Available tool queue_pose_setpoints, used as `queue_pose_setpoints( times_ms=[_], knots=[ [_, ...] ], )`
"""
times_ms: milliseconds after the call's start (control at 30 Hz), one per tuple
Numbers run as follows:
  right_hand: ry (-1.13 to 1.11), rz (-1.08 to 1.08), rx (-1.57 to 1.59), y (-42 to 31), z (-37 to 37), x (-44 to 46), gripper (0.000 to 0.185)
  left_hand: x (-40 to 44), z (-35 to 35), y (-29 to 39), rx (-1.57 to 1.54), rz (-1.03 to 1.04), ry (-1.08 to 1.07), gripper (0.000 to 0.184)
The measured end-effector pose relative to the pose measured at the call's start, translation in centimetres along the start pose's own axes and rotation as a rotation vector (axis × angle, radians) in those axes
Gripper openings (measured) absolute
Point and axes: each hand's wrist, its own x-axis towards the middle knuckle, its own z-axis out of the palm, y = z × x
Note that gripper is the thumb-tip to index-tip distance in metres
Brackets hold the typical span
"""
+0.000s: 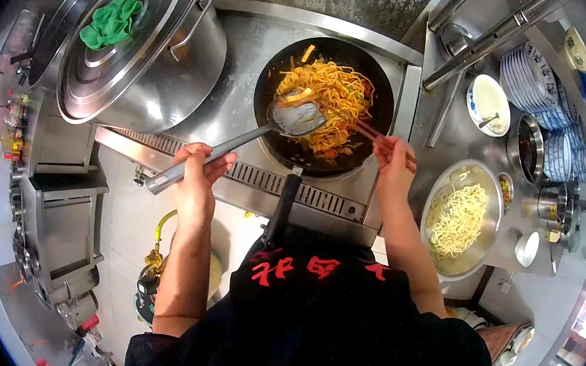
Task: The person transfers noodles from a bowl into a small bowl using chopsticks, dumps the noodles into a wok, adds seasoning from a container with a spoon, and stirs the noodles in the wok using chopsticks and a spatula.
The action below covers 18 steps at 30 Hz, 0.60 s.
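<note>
Brown stir-fried noodles [340, 89] fill much of a black wok [268, 87] on the steel stove. My left hand [198, 176] grips the grey handle of a ladle-like cooking spoon [297, 118], whose wide head rests over the noodles at the wok's left side. In my right hand [393, 156] is a pair of chopsticks [368, 130], their tips down among the noodles near the right rim. The wok's black handle [283, 210] points toward my body, with neither hand on it.
A large lidded steel pot [184, 72] stands left of the wok, a green cloth [111, 22] on its lid. To the right are a steel bowl of pale noodles [459, 221], a white bowl with a spoon [488, 104] and stacked plates [529, 77]. A yellow gas hose [161, 225] runs below the stove.
</note>
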Motion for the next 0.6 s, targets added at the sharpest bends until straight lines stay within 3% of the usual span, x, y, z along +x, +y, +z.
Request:
queue_pose_setpoints(
  times_ms=[67, 200, 333, 500, 600],
  knots=[
    [0.01, 0.002, 0.063, -0.9, -0.3, 0.6, 0.028, 0.2, -0.2, -0.4, 0.009, -0.004, -0.008, 0.014],
    [-0.19, 0.072, -0.025, -0.2, 1.6, -1.5, 0.029, -0.4, 0.4, -0.6, -0.005, -0.023, -0.021, 0.014],
    [0.034, -0.005, 0.042, 0.1, -0.1, 1.6, 0.03, -0.8, 0.7, -0.7, 0.026, -0.022, -0.033, 0.014],
    [-0.128, 0.166, 0.082, -0.1, -0.1, -0.3, 0.026, -0.4, 0.2, -1.2, 0.009, -0.005, -0.058, 0.013],
    [0.074, 0.087, 0.093, -0.9, -1.4, 1.0, 0.024, -0.4, -0.1, -1.3, 0.013, 0.019, -0.046, 0.013]
  ],
)
